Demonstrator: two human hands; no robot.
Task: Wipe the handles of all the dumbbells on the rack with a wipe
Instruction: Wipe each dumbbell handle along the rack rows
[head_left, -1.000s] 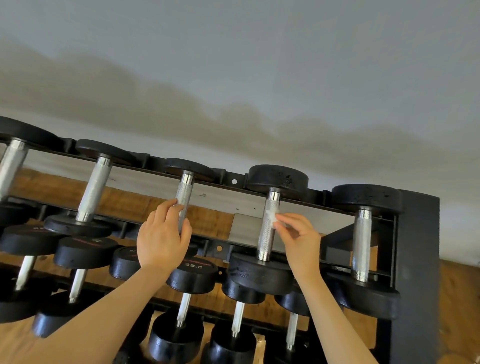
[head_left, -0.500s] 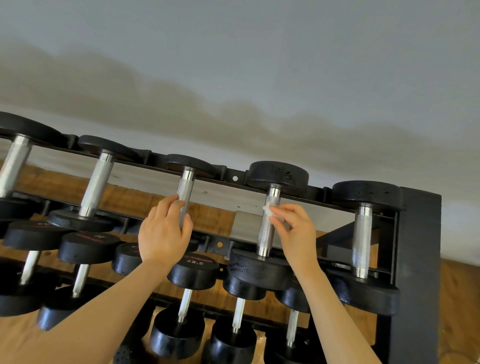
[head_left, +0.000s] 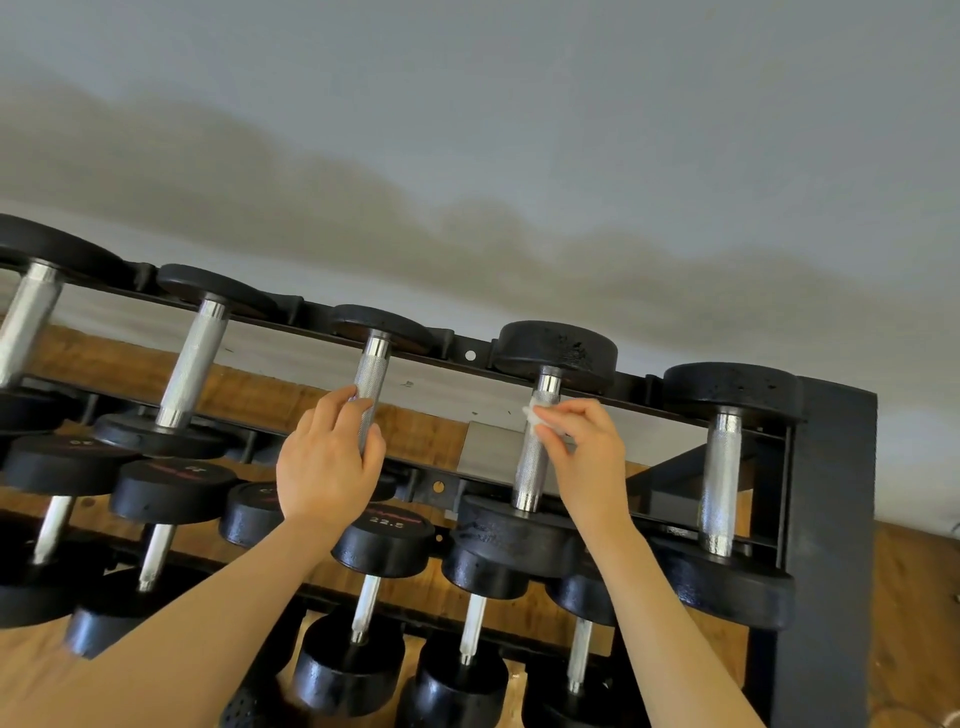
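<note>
While the left hand (head_left: 327, 467) curls around the knurled handle (head_left: 370, 400) of a top-tier dumbbell, the right hand (head_left: 587, 452) pinches a white wipe (head_left: 534, 415) against the neighbouring handle (head_left: 535, 452), whose long axis runs away from the person. The unwiped-looking end dumbbell handle (head_left: 722, 483) lies rightward, nearer that hand, by the rack post (head_left: 831, 519).

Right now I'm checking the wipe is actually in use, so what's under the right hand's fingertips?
A small white wipe is pinched by the right hand against the upper end of a dumbbell handle. Most of the wipe is hidden by the fingers.
</note>
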